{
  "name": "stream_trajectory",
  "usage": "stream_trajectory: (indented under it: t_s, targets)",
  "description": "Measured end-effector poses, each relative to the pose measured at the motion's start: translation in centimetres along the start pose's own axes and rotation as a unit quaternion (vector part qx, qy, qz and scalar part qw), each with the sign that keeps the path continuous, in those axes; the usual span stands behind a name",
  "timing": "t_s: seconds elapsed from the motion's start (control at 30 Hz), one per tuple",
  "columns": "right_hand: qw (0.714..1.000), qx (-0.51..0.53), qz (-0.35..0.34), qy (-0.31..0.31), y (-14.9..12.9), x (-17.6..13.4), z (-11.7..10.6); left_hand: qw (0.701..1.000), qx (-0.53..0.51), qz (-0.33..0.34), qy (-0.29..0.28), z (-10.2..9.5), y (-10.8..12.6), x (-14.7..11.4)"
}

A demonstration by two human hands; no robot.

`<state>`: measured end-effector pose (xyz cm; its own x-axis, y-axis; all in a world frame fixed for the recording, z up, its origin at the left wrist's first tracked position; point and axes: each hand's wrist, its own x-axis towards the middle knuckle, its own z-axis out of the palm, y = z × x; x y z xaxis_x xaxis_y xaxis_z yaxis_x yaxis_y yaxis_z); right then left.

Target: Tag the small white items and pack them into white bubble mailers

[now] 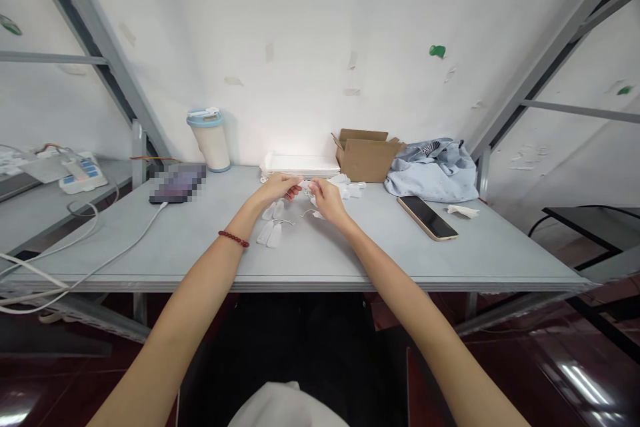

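Observation:
My left hand (277, 188) and my right hand (327, 199) meet over the middle of the table. Between their pinched fingertips is a small white piece (305, 183); its exact kind is too small to make out. Below my left hand lie several flat, whitish, see-through pieces (270, 233) with a thin cord beside them. A white cord end (314, 213) shows just under my right hand. More white strips (354, 188) lie in a loose heap behind and right of my right hand, which partly hides them.
At the back stand a cream tumbler (213, 143), a white flat stack (303, 163) and an open cardboard box (367, 159). Light blue cloth (433, 173) is bunched at right, near a phone (427, 217) and crumpled tissue (463, 211). A cabled, pixelated device (179, 183) lies left.

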<state>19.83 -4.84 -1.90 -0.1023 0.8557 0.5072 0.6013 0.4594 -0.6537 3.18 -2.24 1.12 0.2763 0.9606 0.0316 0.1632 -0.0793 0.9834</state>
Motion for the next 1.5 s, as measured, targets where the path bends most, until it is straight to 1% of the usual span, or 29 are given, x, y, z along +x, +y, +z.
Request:
stream_trajectory:
  t_s: [0.13, 0.2, 0.3, 0.4, 0.47, 0.6, 0.73, 0.83, 0.97, 1.13, 1.23, 1.3, 1.37, 1.43, 1.5]
  targets:
    - [1.000, 0.019, 0.015, -0.015, -0.1, -0.1, 0.1, 0.999, -0.024, 0.023, -0.005, 0.0, 0.3, -0.1]
    - [0.999, 0.038, 0.027, -0.009, -0.5, -0.3, 0.2, 0.999, -0.031, 0.026, 0.003, 0.1, 0.3, -0.1]
    - [0.998, 0.061, 0.029, 0.015, -1.0, -0.4, 0.0, 0.999, -0.036, 0.012, 0.009, 0.3, 0.3, -0.2]
    - [0.998, 0.058, 0.020, 0.028, -1.4, -0.5, -0.3, 1.000, -0.020, -0.014, -0.007, 0.4, 0.4, -0.3]
    - [0.998, 0.054, 0.015, 0.027, -1.5, -0.4, -0.6, 1.000, -0.009, -0.019, -0.013, 0.5, 0.4, -0.3]
    - [0.998, 0.051, 0.025, 0.027, -1.3, -0.3, -0.8, 1.000, -0.022, 0.006, -0.020, 0.5, 0.4, -0.3]
    - [0.994, 0.091, 0.052, 0.025, -1.0, -0.2, -1.0, 0.998, -0.033, 0.044, -0.028, 0.4, 0.2, -0.2]
    - [0.983, 0.151, 0.107, 0.013, -1.0, 0.0, -1.1, 0.997, -0.012, 0.073, -0.033, 0.1, 0.0, -0.2]
    - [0.953, 0.247, 0.176, 0.001, -1.3, 0.1, -1.2, 0.995, 0.003, 0.096, -0.035, -0.2, 0.1, -0.3]
    - [0.924, 0.324, 0.206, -0.005, -1.6, 0.0, -1.5, 0.994, -0.003, 0.104, -0.034, 0.0, 0.0, -0.4]
    - [0.915, 0.342, 0.215, 0.001, -1.6, 0.2, -1.5, 0.994, -0.001, 0.106, -0.029, 0.1, 0.1, -0.4]
    - [0.917, 0.339, 0.210, 0.021, -1.4, 0.4, -1.6, 0.994, -0.006, 0.104, -0.016, 0.0, 0.1, -0.2]
    - [0.927, 0.316, 0.195, 0.057, -1.1, 0.6, -2.0, 0.996, -0.004, 0.089, 0.022, -0.4, -0.1, 0.2]
    - [0.941, 0.274, 0.174, 0.098, -0.7, 0.8, -2.4, 0.993, 0.037, 0.071, 0.092, -1.2, -0.6, 0.7]
    - [0.952, 0.232, 0.156, 0.120, -0.4, 0.9, -3.0, 0.974, 0.127, 0.069, 0.174, -2.1, -1.2, 1.3]
